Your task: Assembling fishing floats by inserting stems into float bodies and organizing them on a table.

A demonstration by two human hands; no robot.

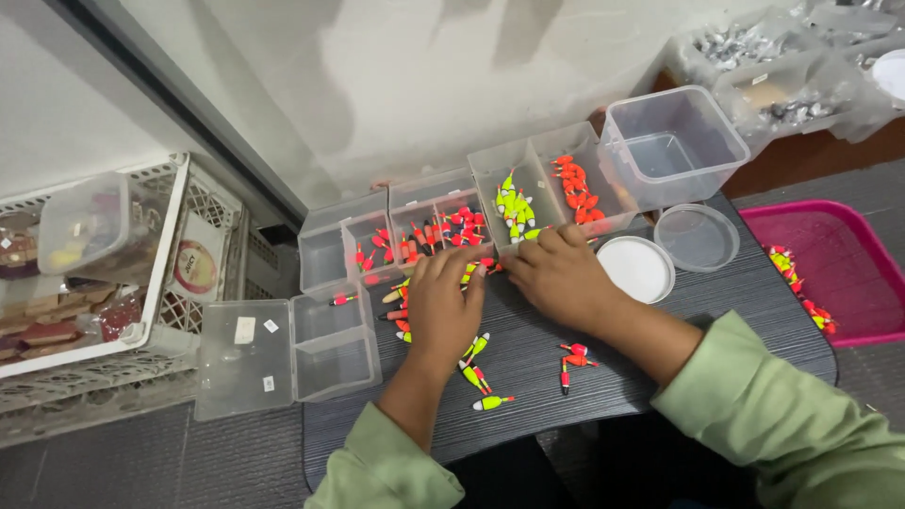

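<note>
Left hand [441, 306] lies palm-down w/ fingers loosely spread over a heap of small fishing floats [401, 303], fingertips pointing to 1 o'clock; can't tell if it pinches one under the palm. Right hand [558, 273] lies just beside it at 2 o'clock, fingers curled together toward 10 o'clock, tips almost meeting the left's; any grip is hidden. Floats in the heap lie mostly under and at 9 o'clock of the left hand, so the left is nearer. Yellow-green floats [478, 372] at 6 o'clock lie w/ long axes running roughly 1 to 7. Compartment box [452, 219] sits at 12 o'clock, touching neither hand. Red floats [573, 359] lie at 6 o'clock of the right hand.
</note>
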